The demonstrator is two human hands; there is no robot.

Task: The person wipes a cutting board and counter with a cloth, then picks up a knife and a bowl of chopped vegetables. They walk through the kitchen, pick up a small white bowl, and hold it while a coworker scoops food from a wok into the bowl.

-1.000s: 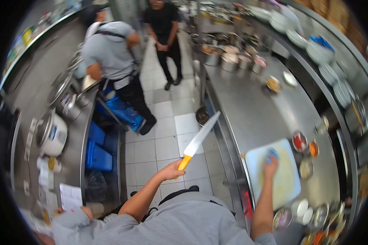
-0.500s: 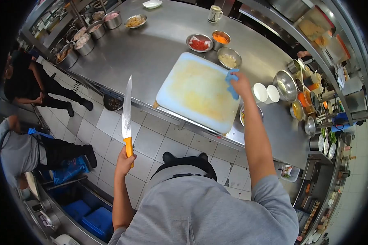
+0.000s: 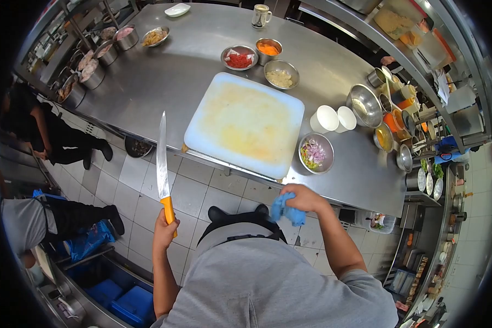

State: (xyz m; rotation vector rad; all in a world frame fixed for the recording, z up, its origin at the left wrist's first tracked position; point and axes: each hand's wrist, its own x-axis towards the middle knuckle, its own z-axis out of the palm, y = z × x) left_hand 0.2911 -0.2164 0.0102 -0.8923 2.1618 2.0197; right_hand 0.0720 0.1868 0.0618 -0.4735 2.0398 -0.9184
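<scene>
My left hand [image 3: 164, 228] is closed around the yellow handle of a long kitchen knife [image 3: 162, 158], its blade pointing up and away from me over the floor. In my right hand [image 3: 302, 198] a crumpled blue cloth [image 3: 287, 210] is gripped, held in front of my body just off the counter's near edge. A white cutting board [image 3: 245, 123] with yellowish stains lies at the counter's edge, beyond both hands. To its right stands a metal bowl [image 3: 316, 154] of chopped purple and green pieces.
Behind the board are bowls of red pieces [image 3: 239, 58], orange pieces [image 3: 268, 50] and pale pieces [image 3: 281, 74]. White cups [image 3: 324, 119] stand to the right, near a large metal bowl [image 3: 364, 106]. Several pots [image 3: 92, 74] line the left. Two people [image 3: 30, 218] are at the left.
My right hand has drawn the blue cloth back from the board's right edge toward my body. The bowl of chopped pieces is now uncovered. My left hand still holds the knife.
</scene>
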